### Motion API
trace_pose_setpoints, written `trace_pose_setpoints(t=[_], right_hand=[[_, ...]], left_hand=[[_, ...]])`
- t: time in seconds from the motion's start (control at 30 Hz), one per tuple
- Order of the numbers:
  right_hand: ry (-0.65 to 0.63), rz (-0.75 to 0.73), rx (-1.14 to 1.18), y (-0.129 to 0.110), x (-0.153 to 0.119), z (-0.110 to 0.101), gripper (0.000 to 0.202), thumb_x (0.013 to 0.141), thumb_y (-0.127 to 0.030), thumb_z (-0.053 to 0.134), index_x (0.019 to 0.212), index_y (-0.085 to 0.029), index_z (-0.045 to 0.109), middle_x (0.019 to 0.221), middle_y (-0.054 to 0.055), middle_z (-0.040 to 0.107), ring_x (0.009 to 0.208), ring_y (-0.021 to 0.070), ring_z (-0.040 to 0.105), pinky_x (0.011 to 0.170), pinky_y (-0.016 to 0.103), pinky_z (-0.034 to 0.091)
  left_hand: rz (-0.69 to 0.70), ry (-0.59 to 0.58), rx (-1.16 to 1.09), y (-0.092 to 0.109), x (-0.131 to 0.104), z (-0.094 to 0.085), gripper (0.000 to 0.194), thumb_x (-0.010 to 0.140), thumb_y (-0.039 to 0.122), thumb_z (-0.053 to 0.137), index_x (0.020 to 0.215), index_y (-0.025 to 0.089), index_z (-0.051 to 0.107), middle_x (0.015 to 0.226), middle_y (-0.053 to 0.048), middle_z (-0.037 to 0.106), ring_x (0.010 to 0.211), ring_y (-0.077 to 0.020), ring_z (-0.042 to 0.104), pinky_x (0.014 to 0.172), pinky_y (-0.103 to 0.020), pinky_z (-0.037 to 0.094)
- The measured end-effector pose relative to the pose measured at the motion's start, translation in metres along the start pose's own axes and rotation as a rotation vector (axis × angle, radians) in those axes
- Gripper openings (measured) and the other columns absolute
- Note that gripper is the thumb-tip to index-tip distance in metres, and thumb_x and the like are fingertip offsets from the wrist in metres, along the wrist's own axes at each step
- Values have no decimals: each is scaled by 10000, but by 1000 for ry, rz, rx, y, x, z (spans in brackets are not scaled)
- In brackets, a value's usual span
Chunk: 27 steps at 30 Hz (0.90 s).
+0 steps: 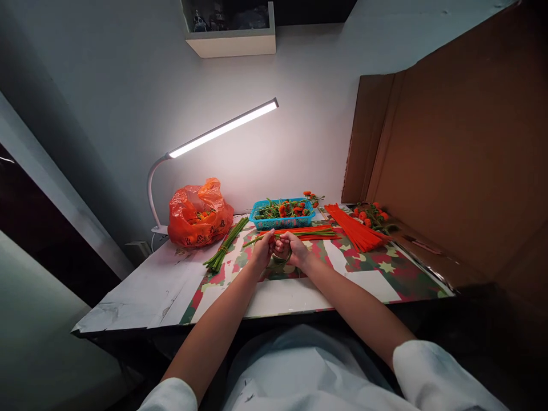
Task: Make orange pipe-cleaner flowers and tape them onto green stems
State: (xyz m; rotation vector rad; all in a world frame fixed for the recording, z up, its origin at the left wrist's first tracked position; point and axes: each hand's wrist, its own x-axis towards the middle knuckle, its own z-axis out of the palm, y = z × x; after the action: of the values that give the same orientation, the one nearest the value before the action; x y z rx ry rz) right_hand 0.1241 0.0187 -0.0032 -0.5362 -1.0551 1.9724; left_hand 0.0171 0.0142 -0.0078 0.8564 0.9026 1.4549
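Note:
My left hand (265, 249) and my right hand (293, 250) meet over the middle of the table, fingers closed and fingertips together. Between them they pinch a thin green pipe cleaner (280, 260), part of which curves below the fingers; the rest is hidden by the hands. Just beyond lie loose red pipe cleaners (329, 237) with a few green ones on top. To the left rests a tied bundle of green pipe cleaners (226, 246). A fanned bundle of orange-red pipe cleaners (355, 229) lies to the right.
A blue basket (282, 224) of orange flowers with green stems stands at the back. More orange flowers (369, 216) lie at the back right, beside a tall cardboard panel (454, 148). An orange plastic bag (199, 220) and a lit clip lamp (222, 130) are at the left.

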Motion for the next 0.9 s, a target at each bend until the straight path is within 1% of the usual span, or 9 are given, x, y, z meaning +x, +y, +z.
trace_pose_setpoints(t=[0.07,0.17,0.3,0.4,0.5,0.57,0.7,0.77,0.9], right_hand=[[42,63,82,-1,-1,0,256,819,-320,402,617,-190,492,437,4,491,426,134,463,496,248,456],[67,132,179,-3,-3,-1,229,802,-233,372,670,-175,549,488,32,574,472,149,540,568,268,500],[54,152,219,-3,-6,-4,238,776,-177,357,690,-169,579,535,51,627,550,166,606,652,294,527],[34,157,202,-4,-8,-4,218,762,-182,379,684,-171,582,573,59,650,612,175,630,697,310,531],[23,147,170,-7,-9,-4,173,757,-206,419,660,-174,559,594,57,650,646,173,631,707,309,527],[32,126,155,-11,-10,-7,163,760,-233,443,627,-180,519,592,48,635,644,165,619,691,297,521],[88,75,110,-19,-13,-16,269,762,-279,478,532,-197,367,558,22,577,597,133,575,635,253,494],[106,64,63,-21,-14,-18,323,766,-302,493,515,-198,318,539,8,543,567,116,545,600,228,472],[118,40,-65,-19,-12,-16,329,775,-337,516,519,-185,376,530,-10,518,527,92,493,537,196,416]], left_hand=[[-15,11,-8,-1,2,-1,385,696,383,697,499,169,447,403,46,443,346,-41,354,378,-186,243],[-24,36,-25,-1,4,-2,410,646,390,737,499,169,425,393,64,423,333,-29,334,363,-180,223],[-36,57,-55,2,3,-2,423,612,388,759,513,174,407,397,78,411,328,-24,334,352,-172,214],[-71,27,-47,5,1,-2,419,620,385,755,517,176,407,405,72,420,330,-27,343,351,-174,214],[-83,-10,0,6,0,-4,412,644,404,740,517,171,425,414,61,426,338,-33,348,358,-181,234],[-57,-37,25,6,1,-7,396,671,427,717,531,166,453,422,52,434,352,-44,363,369,-187,254],[71,-108,29,7,4,-13,381,680,416,712,540,175,453,421,59,409,366,-52,358,384,-194,255],[100,-133,38,8,4,-15,349,684,413,710,567,174,484,447,50,439,382,-60,379,395,-199,268],[67,-173,136,8,1,-14,318,709,441,686,616,169,551,487,29,490,394,-74,402,413,-215,300]])
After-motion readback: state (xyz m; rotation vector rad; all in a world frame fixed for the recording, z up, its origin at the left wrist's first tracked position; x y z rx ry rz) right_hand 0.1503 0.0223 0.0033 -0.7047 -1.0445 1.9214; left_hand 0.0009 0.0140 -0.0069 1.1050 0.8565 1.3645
